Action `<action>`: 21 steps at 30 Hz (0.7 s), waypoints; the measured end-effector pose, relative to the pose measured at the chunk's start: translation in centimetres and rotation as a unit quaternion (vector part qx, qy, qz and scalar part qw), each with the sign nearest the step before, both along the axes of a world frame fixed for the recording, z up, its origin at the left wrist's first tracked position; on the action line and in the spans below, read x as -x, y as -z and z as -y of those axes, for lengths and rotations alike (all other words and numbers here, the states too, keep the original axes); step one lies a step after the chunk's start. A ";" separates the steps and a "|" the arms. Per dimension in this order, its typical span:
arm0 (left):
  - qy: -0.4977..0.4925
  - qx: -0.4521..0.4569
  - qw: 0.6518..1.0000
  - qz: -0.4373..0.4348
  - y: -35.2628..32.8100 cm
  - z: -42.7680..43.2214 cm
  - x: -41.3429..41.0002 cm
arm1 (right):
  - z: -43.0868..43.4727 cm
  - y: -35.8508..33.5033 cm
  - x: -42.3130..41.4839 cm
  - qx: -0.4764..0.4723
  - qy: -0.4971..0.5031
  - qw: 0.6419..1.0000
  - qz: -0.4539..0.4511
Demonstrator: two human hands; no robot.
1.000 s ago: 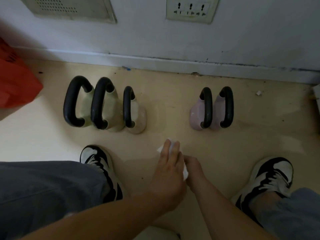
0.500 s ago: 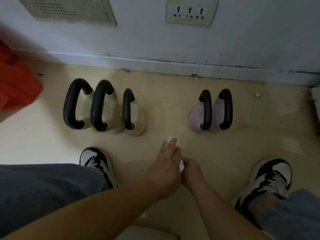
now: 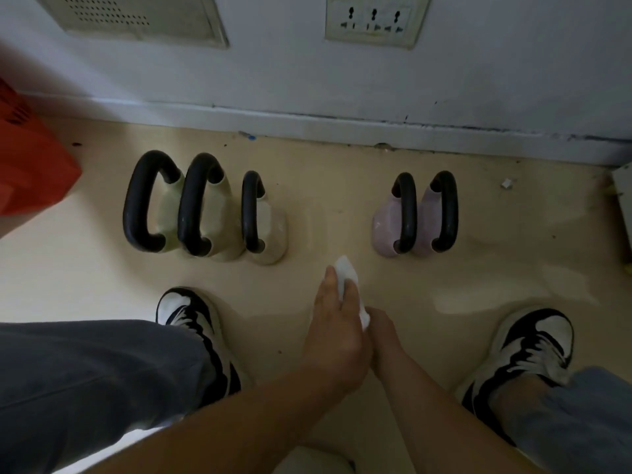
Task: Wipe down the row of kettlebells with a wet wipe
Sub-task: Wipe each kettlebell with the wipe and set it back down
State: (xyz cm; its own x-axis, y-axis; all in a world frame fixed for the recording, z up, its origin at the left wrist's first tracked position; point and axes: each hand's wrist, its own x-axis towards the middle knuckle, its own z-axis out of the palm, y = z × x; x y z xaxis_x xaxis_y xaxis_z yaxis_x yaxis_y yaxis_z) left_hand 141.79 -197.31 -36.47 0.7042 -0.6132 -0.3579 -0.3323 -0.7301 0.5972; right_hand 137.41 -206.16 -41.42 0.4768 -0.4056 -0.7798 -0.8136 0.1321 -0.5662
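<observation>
Turning edge-on over the past second, the person's left hand (image 3: 337,323) now pinches a crumpled white wet wipe (image 3: 346,272) between thumb and nearly straight fingers. The wipe's tip stands clear above the fingertips, where a flatter hand lay over it earlier. The right hand (image 3: 383,336), fingers curled, holds the wipe's lower end just behind the left, though part of that grip is hidden. Both hands hover low over the beige vinyl floor (image 3: 342,206), between the person's black-and-white sneakers (image 3: 533,343), and have edged toward the row near the floor's far edge, by the wall. Three cream kettlebells with black loop handles (image 3: 224,220) stand packed side by side toward the far-left corner. Two pale pink kettlebells with black handles (image 3: 386,224) stand to their right, with a gap of floor between the groups. The wipe touches none of them yet. The regrip suggests the wipe is being readied, so wiping appears about to begin. A red plastic object (image 3: 30,172) sits at the floor's left edge.
</observation>
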 end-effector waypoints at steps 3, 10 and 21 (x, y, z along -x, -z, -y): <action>-0.047 -0.049 0.992 -0.108 -0.2 3.2 -5.6 | -0.3 0.1 0.1 0.024 -0.063 0.998 0.000; 0.010 -0.035 0.999 -0.005 -1.8 -0.3 0.6 | 0.4 0.2 0.3 0.057 -0.072 0.996 0.011; 0.432 -0.266 0.858 0.078 -0.2 5.0 -9.3 | -0.4 1.2 0.6 0.049 -0.046 0.998 0.001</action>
